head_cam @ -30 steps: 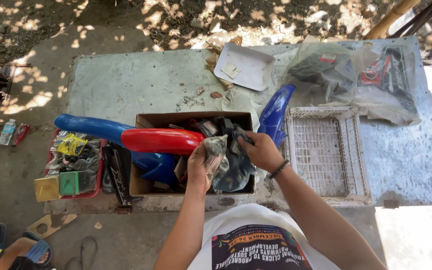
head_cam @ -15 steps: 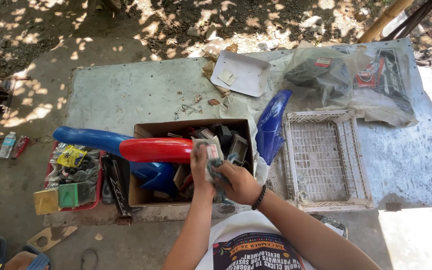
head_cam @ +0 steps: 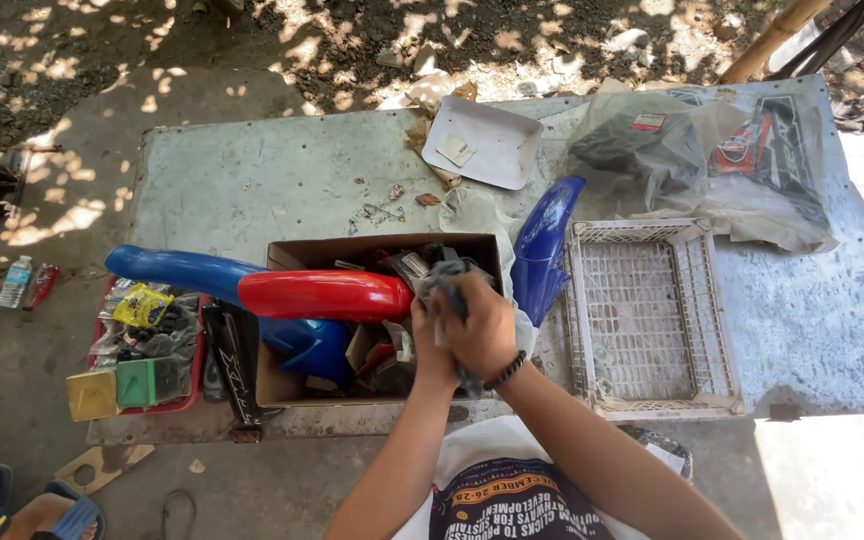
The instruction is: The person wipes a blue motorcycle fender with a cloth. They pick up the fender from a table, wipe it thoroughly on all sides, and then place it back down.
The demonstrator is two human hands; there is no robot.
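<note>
One grey rag, crumpled cloth, over cardboard box right half; right hand clenched on it, left hand beneath, fingers hidden, cannot tell grip. Versus half second ago: hands nearly same spot, rag bunched higher. One glossy red fender across box; two blue plastic fairings; one white mesh crate right of box

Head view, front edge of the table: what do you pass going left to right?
Red tray → cardboard box → hands on a grey rag → blue fairing → white basket.
</note>
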